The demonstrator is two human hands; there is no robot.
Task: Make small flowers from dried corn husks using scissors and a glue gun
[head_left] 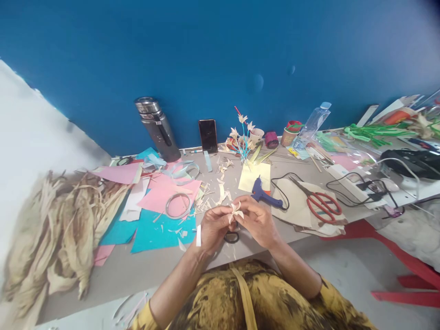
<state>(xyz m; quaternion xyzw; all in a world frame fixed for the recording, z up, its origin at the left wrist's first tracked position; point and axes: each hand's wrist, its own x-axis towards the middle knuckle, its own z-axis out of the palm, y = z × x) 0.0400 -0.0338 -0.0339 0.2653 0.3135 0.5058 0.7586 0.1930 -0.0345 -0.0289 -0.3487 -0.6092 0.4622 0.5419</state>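
Note:
Between my two hands, just above the table's front edge, is a small cream flower (235,212) with pointed petals, much like dried corn husk. My left hand (216,225) pinches it from the left with thumb and fingers. From the right, my right hand (256,220) has its fingertips closed on the petals. A white strip (198,235) lies against my left hand near the wrist. Below the hands, dark scissor handles (231,237) show in part; the rest is hidden. A blue glue gun (265,194) lies just beyond my right hand.
Red-handled scissors (323,206) lie on cloth at right. Dried husks (68,229) pile at left beside blue paper (161,233) and a tape ring (178,205). At the back stand a flask (158,128), a phone (208,135) and finished flowers (243,137). A power strip (354,183) trails cables.

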